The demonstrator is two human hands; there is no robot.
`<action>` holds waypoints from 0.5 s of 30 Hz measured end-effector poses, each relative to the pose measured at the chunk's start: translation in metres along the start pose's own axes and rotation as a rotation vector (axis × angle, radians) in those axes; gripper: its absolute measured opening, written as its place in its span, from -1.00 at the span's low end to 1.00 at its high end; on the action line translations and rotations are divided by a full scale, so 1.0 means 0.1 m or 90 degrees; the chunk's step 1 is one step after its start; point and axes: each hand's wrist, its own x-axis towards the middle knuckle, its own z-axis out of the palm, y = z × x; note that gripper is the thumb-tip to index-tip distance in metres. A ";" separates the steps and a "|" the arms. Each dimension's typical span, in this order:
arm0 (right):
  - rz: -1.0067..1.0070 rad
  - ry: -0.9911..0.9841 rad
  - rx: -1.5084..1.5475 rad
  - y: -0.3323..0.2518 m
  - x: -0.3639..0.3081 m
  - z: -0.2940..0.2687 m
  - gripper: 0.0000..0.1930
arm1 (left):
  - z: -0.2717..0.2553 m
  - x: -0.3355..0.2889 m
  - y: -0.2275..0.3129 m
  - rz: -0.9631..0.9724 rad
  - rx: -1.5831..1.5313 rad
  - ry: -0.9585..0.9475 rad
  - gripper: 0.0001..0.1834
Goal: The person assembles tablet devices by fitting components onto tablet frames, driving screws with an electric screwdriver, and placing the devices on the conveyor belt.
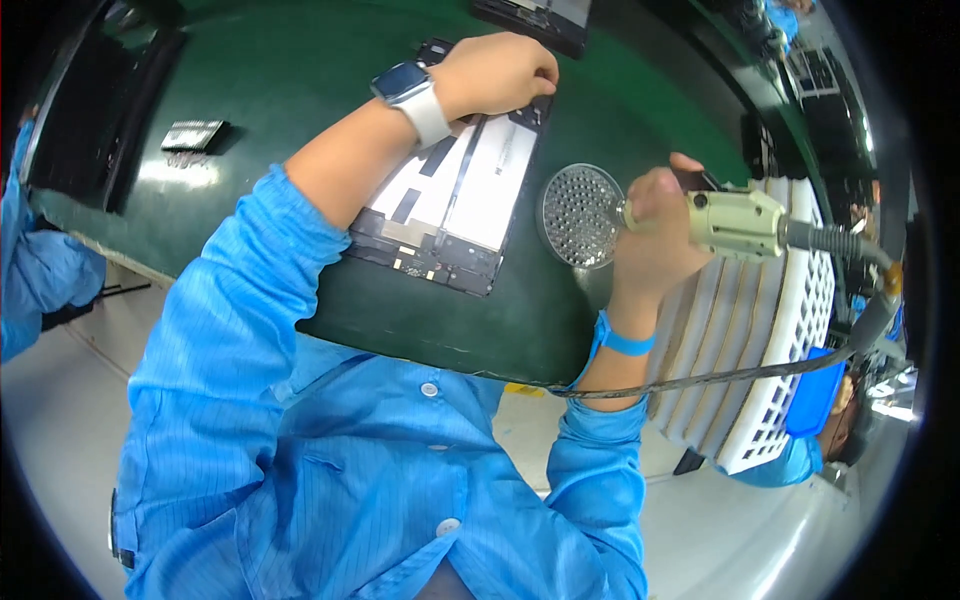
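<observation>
An opened tablet [478, 190], with silvery-white battery panels and black circuit parts at its lower edge, lies on the green table in front of me. My left hand [497, 75] is over its far end, wearing a smartwatch [400, 82] with a pale strap. Its fingers are curled together at the tablet's far right corner; whatever is between them is hidden. To the right, my right hand [655, 235], slightly blurred, is wrapped round a cream electric screwdriver [735, 222]. The screwdriver's front end is over a round dish [582, 216] with a dimpled, shiny surface.
The screwdriver's cable [720, 378] loops down and across my right wrist. A white perforated crate [775, 405] with several upright dividers stands at the right. Another dark device [540, 20] lies at the far edge. A small silvery part [193, 135] is on the table's left.
</observation>
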 end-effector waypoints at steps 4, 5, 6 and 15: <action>0.003 0.007 -0.014 -0.03 0.00 -0.03 -0.75 | -0.08 0.09 -0.03 -0.005 -0.048 -0.065 -0.79; 0.011 -0.001 -0.001 -0.04 0.02 -0.07 -0.74 | -0.10 0.07 0.03 -0.014 -0.048 -0.076 -0.80; 0.007 -0.038 -0.001 -0.06 0.03 -0.10 -0.73 | -0.08 0.00 0.07 -0.004 -0.057 -0.097 -0.79; 0.074 -0.111 0.152 -0.15 0.09 0.49 -0.80 | -0.12 -0.91 0.34 -0.099 -0.160 -0.077 -0.86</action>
